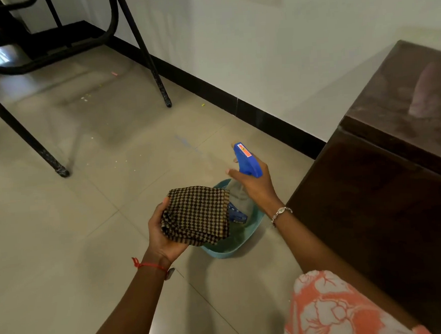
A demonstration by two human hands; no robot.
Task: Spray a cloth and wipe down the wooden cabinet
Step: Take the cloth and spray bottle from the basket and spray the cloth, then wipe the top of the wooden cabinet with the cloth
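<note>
Standing over a tiled floor (63, 243), a person readies a cleaning job that, by the look of it, is only at its opening step. The left hand (161, 231) cradles a folded checked cloth (196, 215), fingers (164, 204) curled under and around its near edge. The right hand (254, 185) is wrapped round the neck of a spray bottle (247, 162), its blue head pointing toward 11 o'clock, away from the cloth rather than at it; one finger is stretched out ahead of the trigger, not clearly pressing. Bottle and cloth hang just above a teal basin (220, 253) resting on the floor. The dark wooden cabinet (385, 194) stands at 3 o'clock, near the right arm but untouched by either hand; its top shows a dull, smeared sheen. Whether the cloth is already damp cannot be told. Judging from this, aiming and spraying come next, and the whole wipe-down remains to be done.
</note>
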